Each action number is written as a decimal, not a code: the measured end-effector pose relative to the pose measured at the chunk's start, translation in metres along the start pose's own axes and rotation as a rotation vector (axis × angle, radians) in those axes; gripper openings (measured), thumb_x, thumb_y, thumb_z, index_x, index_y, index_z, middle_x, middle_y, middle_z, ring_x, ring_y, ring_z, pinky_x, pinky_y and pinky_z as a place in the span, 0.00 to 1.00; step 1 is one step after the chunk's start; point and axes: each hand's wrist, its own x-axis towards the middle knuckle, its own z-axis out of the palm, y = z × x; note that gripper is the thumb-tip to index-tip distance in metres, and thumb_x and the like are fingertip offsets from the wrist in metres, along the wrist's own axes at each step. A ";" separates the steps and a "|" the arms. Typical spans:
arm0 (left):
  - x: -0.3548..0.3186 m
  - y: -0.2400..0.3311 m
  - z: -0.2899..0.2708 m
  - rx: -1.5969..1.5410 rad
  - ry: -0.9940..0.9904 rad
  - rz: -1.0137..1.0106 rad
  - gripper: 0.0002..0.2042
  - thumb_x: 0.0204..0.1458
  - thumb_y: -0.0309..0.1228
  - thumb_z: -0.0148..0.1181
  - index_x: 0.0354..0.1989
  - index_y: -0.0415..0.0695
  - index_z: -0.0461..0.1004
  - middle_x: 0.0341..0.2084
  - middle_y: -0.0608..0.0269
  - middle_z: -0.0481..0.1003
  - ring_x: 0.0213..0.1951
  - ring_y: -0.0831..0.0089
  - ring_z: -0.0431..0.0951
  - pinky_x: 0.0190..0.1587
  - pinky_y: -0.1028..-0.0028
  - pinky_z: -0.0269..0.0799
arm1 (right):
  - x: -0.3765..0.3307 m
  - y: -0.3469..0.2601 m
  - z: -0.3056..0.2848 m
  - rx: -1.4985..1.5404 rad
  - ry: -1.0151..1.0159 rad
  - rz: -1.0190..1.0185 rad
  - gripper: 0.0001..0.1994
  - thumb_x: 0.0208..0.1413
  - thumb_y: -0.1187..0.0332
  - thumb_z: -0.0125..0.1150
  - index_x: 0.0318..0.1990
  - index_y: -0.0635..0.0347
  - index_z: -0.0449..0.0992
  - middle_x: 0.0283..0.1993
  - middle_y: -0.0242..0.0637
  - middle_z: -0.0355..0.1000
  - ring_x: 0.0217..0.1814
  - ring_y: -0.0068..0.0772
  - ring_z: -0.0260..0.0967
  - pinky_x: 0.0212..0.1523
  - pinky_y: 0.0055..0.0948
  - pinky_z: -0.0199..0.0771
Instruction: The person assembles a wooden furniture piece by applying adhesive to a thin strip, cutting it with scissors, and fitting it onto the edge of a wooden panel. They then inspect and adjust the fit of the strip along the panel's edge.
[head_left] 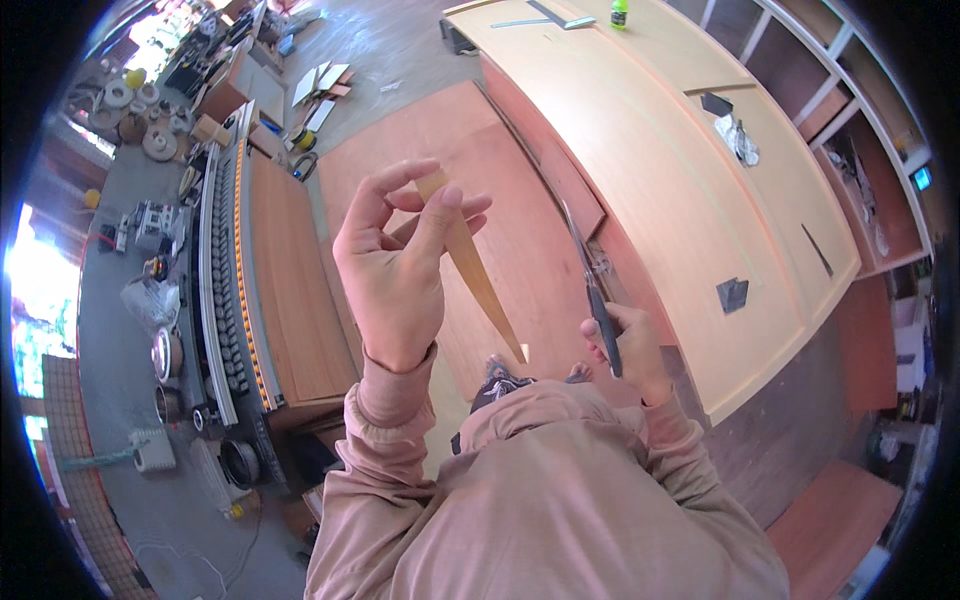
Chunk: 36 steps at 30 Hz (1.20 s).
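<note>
My left hand (405,255) is raised in front of me, thumb and index finger pinching the top of a thin, tan strip (470,262). The strip hangs down at a slant toward my feet, its lower end free in the air. Lower and to the right, my right hand (635,350) is closed around the dark handle of a black-handled tool (600,318) with a long, narrow metal blade. That blade points up and away from me, apart from the strip. Whether it has one blade or two, I cannot tell.
A large pale wooden panel (640,150) spans the right, bearing dark metal pieces (732,294), crumpled plastic (738,140) and a green bottle (619,14). Left stands a long machine with a wooden bed (290,280) and a grey bench (120,330) of tools. A reddish board (400,130) covers the floor ahead.
</note>
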 end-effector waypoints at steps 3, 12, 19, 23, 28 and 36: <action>-0.003 -0.010 -0.006 0.112 -0.021 -0.018 0.15 0.68 0.23 0.66 0.60 0.36 0.73 0.44 0.58 0.76 0.41 0.55 0.90 0.48 0.60 0.90 | -0.019 0.034 -0.011 -0.197 0.179 -0.154 0.18 0.63 0.59 0.77 0.38 0.69 0.82 0.27 0.42 0.82 0.26 0.36 0.82 0.29 0.38 0.79; -0.051 -0.045 0.004 0.041 0.020 -0.142 0.08 0.70 0.27 0.64 0.51 0.41 0.72 0.42 0.61 0.74 0.43 0.64 0.86 0.49 0.63 0.88 | -0.036 0.193 -0.109 -0.626 0.590 0.161 0.18 0.70 0.64 0.63 0.53 0.75 0.73 0.57 0.65 0.71 0.62 0.68 0.70 0.65 0.57 0.72; -0.096 -0.039 0.055 -0.028 -0.133 -0.202 0.05 0.73 0.31 0.60 0.47 0.46 0.70 0.29 0.71 0.68 0.30 0.82 0.69 0.33 0.76 0.68 | -0.023 0.263 -0.167 -0.656 0.646 0.210 0.16 0.67 0.65 0.65 0.49 0.74 0.76 0.57 0.64 0.70 0.62 0.66 0.69 0.66 0.55 0.71; -0.134 -0.021 0.106 0.010 0.020 -0.191 0.13 0.71 0.33 0.59 0.32 0.48 0.68 0.23 0.68 0.66 0.26 0.74 0.69 0.28 0.75 0.64 | -0.037 0.273 -0.206 -0.681 0.562 0.089 0.17 0.62 0.68 0.67 0.50 0.75 0.76 0.60 0.63 0.70 0.63 0.64 0.71 0.66 0.56 0.74; -0.172 -0.006 0.134 -0.065 0.029 -0.315 0.14 0.72 0.35 0.58 0.30 0.47 0.68 0.23 0.67 0.66 0.26 0.74 0.67 0.29 0.74 0.63 | -0.055 0.269 -0.231 -0.702 0.444 0.063 0.16 0.60 0.70 0.68 0.52 0.73 0.78 0.58 0.56 0.72 0.64 0.58 0.71 0.65 0.51 0.74; -0.247 -0.019 0.167 -0.069 -0.530 -0.547 0.08 0.73 0.35 0.59 0.41 0.46 0.72 0.27 0.66 0.70 0.29 0.75 0.71 0.32 0.74 0.69 | -0.180 0.234 -0.181 -0.311 0.670 -0.226 0.18 0.61 0.69 0.69 0.58 0.63 0.80 0.57 0.48 0.76 0.59 0.53 0.78 0.58 0.47 0.79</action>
